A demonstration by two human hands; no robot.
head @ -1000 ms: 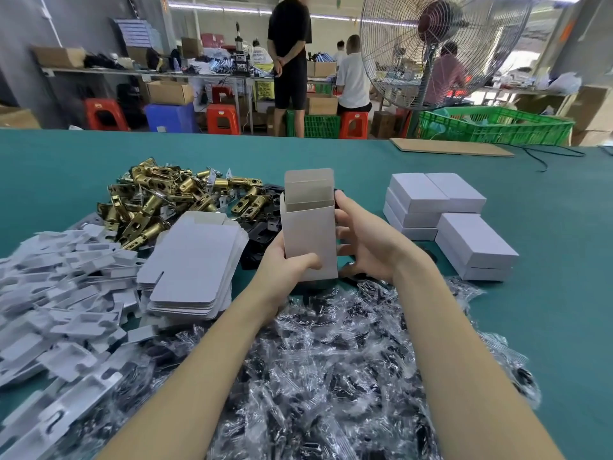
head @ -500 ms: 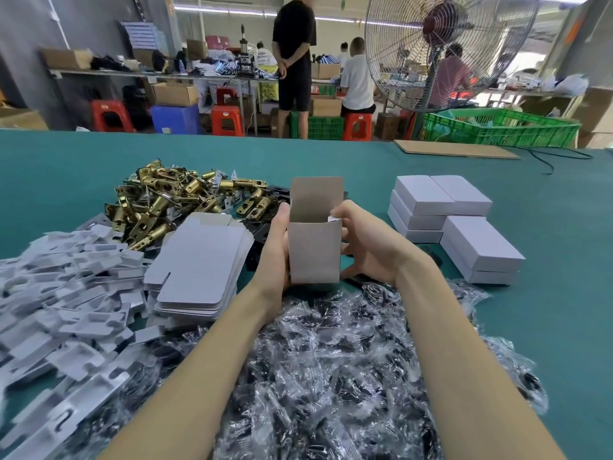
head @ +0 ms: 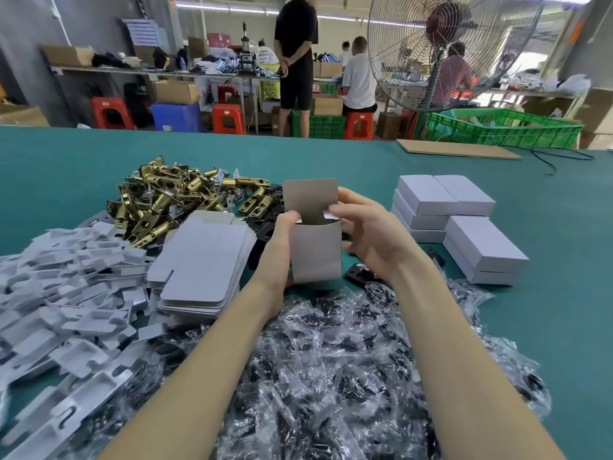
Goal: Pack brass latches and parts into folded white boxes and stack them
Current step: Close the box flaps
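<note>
A box [head: 316, 252] is being set up, judging by its open top: it stands upright on end between both hands over the green worktop [head: 547, 327], its long lid flap raised and the two small side tabs being pressed inward. The left hand [head: 280, 250] grips the box's left wall with the thumb on one tab; the right hand [head: 368, 232] curls round the right side, a finger on the other tab. Next, I judge, a latch must go in before the lid is tucked. The card is matte, grey-white, thin and crisply creased. The brass latches [head: 172, 200] lie heaped behind, shiny and tubular with flat plates. Flat box blanks [head: 202, 263] sit stacked just left; crinkly clear bags of dark parts [head: 331, 366] spread below; finished boxes [head: 457, 224] stand stacked to the right.
</note>
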